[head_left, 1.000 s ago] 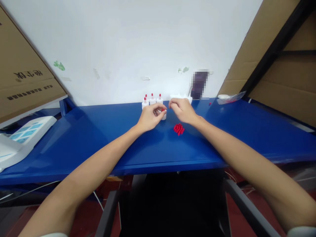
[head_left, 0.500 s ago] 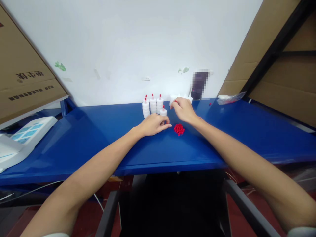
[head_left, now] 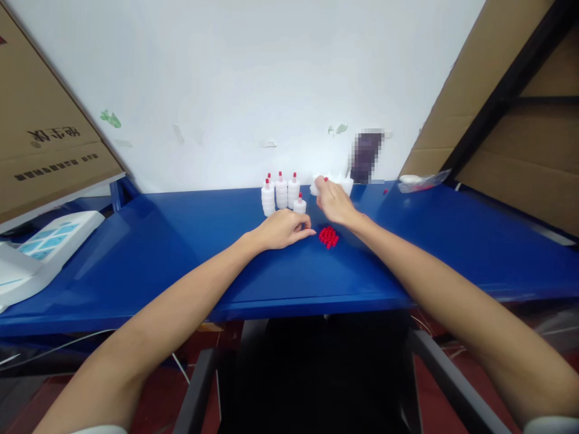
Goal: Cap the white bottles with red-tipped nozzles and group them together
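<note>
My right hand (head_left: 335,200) reaches over a group of white bottles (head_left: 346,184) by the wall, fingers pinched on a small red cap (head_left: 325,179). Whether the cap touches a bottle tip is hidden by the fingers. On the table my left hand (head_left: 284,229) rests with its thumb stretched out apart from the loosely curled fingers, and nothing shows in it. Just behind it stands a white bottle with a red cap (head_left: 299,205). Several more red-capped white bottles (head_left: 281,194) stand close together at its upper left. A pile of loose red caps (head_left: 328,237) lies between my hands.
The blue table (head_left: 181,253) runs along a white wall. A clear plastic bag (head_left: 425,181) and a lone red cap (head_left: 385,191) lie at the back right. To the left sits a white device (head_left: 49,253); cardboard (head_left: 45,132) flanks both sides.
My right hand has shifted slightly to the right and onto the white bottles, with the red cap still at its fingertips. The left hand has stayed in place.
</note>
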### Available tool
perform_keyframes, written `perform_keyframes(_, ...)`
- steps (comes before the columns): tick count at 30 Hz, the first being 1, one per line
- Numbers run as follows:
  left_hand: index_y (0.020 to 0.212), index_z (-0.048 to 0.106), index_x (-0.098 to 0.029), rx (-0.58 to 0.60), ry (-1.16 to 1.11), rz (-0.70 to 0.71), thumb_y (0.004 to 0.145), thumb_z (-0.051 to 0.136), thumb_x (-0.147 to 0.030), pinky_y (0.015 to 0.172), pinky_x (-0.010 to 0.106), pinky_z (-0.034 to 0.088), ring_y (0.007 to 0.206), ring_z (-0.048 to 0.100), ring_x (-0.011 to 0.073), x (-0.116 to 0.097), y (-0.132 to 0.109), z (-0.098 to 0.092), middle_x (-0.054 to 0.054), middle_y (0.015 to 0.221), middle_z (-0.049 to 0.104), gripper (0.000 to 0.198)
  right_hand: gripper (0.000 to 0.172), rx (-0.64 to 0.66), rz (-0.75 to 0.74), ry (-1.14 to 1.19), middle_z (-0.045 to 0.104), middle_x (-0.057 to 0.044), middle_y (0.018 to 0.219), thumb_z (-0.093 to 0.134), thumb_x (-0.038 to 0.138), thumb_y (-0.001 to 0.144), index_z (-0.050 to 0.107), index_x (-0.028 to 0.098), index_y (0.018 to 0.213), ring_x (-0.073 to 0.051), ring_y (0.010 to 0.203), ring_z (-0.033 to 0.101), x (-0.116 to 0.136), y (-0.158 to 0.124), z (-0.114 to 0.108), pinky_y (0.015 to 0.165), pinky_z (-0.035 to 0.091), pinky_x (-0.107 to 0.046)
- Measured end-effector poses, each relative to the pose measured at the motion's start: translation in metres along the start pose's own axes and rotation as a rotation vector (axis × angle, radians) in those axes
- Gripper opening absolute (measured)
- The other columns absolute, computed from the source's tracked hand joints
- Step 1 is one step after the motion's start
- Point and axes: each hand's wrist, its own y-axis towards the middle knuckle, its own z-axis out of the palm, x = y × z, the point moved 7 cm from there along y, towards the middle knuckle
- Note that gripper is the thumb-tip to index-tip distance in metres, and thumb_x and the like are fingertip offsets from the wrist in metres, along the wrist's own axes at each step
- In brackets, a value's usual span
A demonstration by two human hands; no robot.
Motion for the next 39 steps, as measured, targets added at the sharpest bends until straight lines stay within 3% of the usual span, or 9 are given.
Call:
perform_keyframes(6,0.09,0.071,-0.015,0.01,-0.002,0.023,0.101,0.06,-0.039,0.064,0.026,0.037,0.06,0.055,0.013,-0.002,0.0,0.001,0.0,0.067,0.063,0.028,0.041,0.033,-0.062,0.063,0.06,0.001,0.069,0.04,0.062,0.103,0.054,0.024,0.111,-0.022,0.067,0.056,0.002,0.005,0.012,0.067,0.039,-0.033)
perform_keyframes(12,0.086,0.07,-0.016,-0.004,-0.018,0.032,0.1,0.062,-0.04,0.063,0.027,0.037,0.058,0.054,0.013,0.0,0.0,0.003,-0.002,0.062,0.059,0.028,0.04,0.015,-0.118,-0.044,0.06,-0.001,0.069,0.054,0.057,0.098,0.065,0.02,0.088,-0.019,0.068,0.053,0.008,0.009,0.018,0.068,0.035,-0.031)
perform_keyframes(16,0.084,0.069,-0.016,-0.001,-0.021,0.044,0.1,0.062,-0.041,0.063,0.027,0.037,0.058,0.054,0.0133,0.0,0.001,0.003,-0.001,0.062,0.059,0.03,0.043,0.024,-0.115,-0.078,0.063,-0.003,0.071,0.056,0.057,0.098,0.073,0.018,0.09,-0.019,0.07,0.054,0.009,0.009,0.018,0.07,0.037,-0.032)
perform_keyframes(21,0.087,0.071,-0.016,-0.003,-0.017,0.031,0.099,0.064,-0.04,0.062,0.026,0.036,0.059,0.054,0.0133,0.0,0.001,0.003,0.0,0.065,0.063,0.028,0.046,-0.113,-0.138,-0.106,0.067,-0.008,0.083,0.053,0.056,0.098,0.075,0.019,0.084,-0.022,0.081,0.059,0.013,0.006,0.002,0.077,0.04,-0.034)
perform_keyframes(23,0.09,0.072,-0.016,-0.075,-0.039,0.036,0.098,0.065,-0.037,0.063,0.026,0.038,0.062,0.057,0.0134,-0.001,0.001,-0.001,0.001,0.072,0.067,0.024,0.054,-0.166,-0.133,-0.057,0.065,-0.007,0.075,0.044,0.057,0.102,0.071,0.019,0.073,-0.022,0.076,0.06,0.016,0.002,-0.009,0.076,0.041,-0.034)
perform_keyframes(26,0.095,0.072,-0.016,-0.312,-0.101,0.064,0.098,0.066,-0.03,0.069,0.027,0.046,0.072,0.063,0.0143,-0.002,-0.001,-0.017,0.005,0.085,0.073,0.016,0.058,-0.162,-0.151,0.059,0.059,-0.004,0.062,0.035,0.058,0.103,0.064,0.02,0.069,-0.02,0.066,0.059,0.024,-0.007,-0.018,0.073,0.041,-0.035)
perform_keyframes(31,0.099,0.074,-0.018,-0.628,-0.127,0.083,0.095,0.065,-0.021,0.068,0.026,0.051,0.074,0.065,0.0135,-0.003,-0.009,-0.038,0.005,0.09,0.075,0.011,0.029,0.018,-0.261,0.208,0.056,0.005,0.06,0.049,0.054,0.097,0.05,0.025,0.1,-0.018,0.058,0.052,0.038,-0.018,-0.013,0.065,0.04,-0.033)
perform_keyframes(35,0.099,0.075,-0.017,-0.701,-0.115,0.111,0.089,0.062,-0.013,0.067,0.025,0.052,0.073,0.064,0.0126,-0.007,-0.012,-0.044,0.005,0.092,0.076,0.017,0.032,0.178,-0.382,0.132,0.062,0.004,0.072,0.055,0.049,0.095,0.042,0.026,0.113,-0.018,0.063,0.053,0.045,-0.023,-0.001,0.067,0.039,-0.034)
perform_keyframes(39,0.1,0.075,-0.018,-0.632,-0.064,0.142,0.087,0.059,-0.012,0.069,0.026,0.052,0.072,0.062,0.0129,-0.009,-0.012,-0.038,0.003,0.089,0.073,0.022,0.03,0.253,-0.435,0.066,0.069,-0.001,0.084,0.05,0.036,0.092,0.041,0.024,0.118,-0.021,0.069,0.058,0.051,-0.026,0.006,0.069,0.04,-0.035)
